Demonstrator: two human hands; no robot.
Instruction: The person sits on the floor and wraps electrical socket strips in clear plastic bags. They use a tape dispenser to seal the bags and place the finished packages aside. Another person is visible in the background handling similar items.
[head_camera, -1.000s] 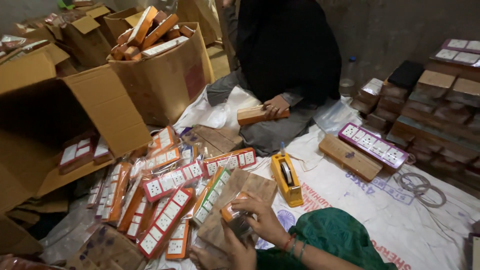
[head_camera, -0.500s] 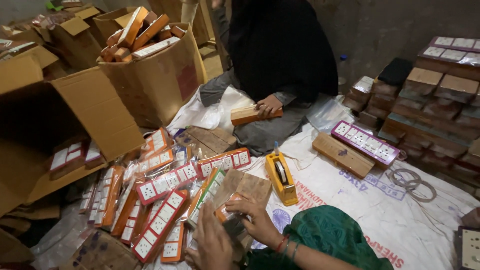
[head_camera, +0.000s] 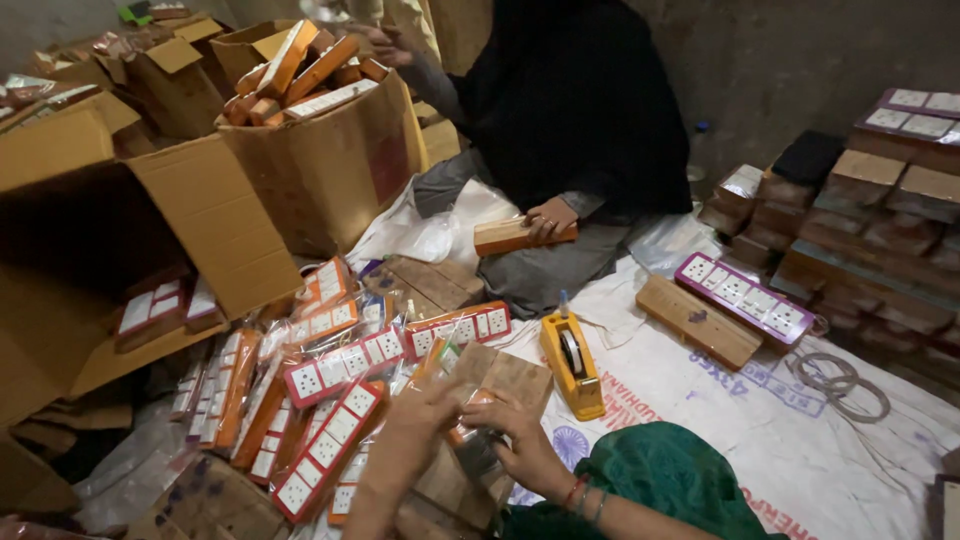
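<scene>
My left hand (head_camera: 418, 432) and my right hand (head_camera: 518, 440) meet low in the middle of the view, both closed on a small orange-and-white piece in clear plastic wrap (head_camera: 462, 415). They work over a flat wooden board (head_camera: 500, 385) lying on the floor. Just left of my hands lies a heap of wrapped switch boards (head_camera: 335, 385), white sockets on red and orange frames. A yellow tape dispenser (head_camera: 572, 362) stands right of the wooden board. My right wrist wears bangles and a green sleeve (head_camera: 660, 485).
A person in black sits opposite, one hand on a wooden block (head_camera: 520, 235). An open carton (head_camera: 320, 150) full of boards stands at the back, another open carton (head_camera: 110, 250) at left. Stacked boxes (head_camera: 870, 210) line the right; a purple-edged board (head_camera: 742, 295) lies on white sacking.
My left hand has come further into view and closed in with the right on the wrapped piece. The view has shifted slightly; the seated person still holds the wooden block.
</scene>
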